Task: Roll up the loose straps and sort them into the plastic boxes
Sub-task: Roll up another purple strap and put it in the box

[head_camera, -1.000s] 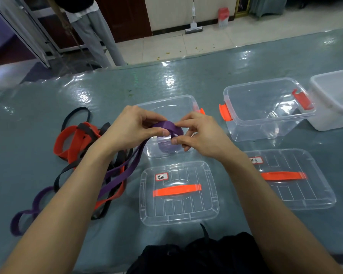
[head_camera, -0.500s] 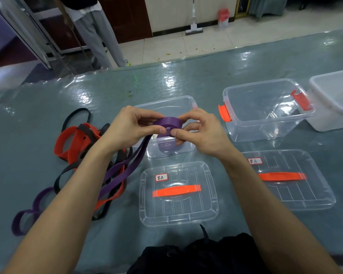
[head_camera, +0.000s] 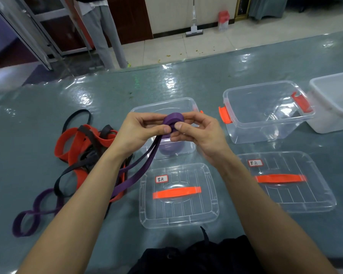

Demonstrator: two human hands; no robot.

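My left hand [head_camera: 139, 129] and my right hand [head_camera: 198, 133] together pinch a small coil of a purple strap [head_camera: 172, 120] above a clear plastic box [head_camera: 158, 107]. The strap's loose tail [head_camera: 131, 177] hangs down to the left toward a heap of red and black straps [head_camera: 83, 149]. A rolled purple strap [head_camera: 169, 149] lies inside that box. A second clear box [head_camera: 265, 113] with red latches stands empty to the right.
Two clear lids with red handles lie near me, one labelled lid [head_camera: 176, 194] in front and another lid [head_camera: 281, 180] to the right. A white tub [head_camera: 337, 103] stands at far right. Another purple strap [head_camera: 36, 210] lies at left. A person's legs [head_camera: 105, 36] stand beyond the table.
The coil between my fingers has grown tighter and thicker as more purple strap was wound on. Both hands stayed above the box.
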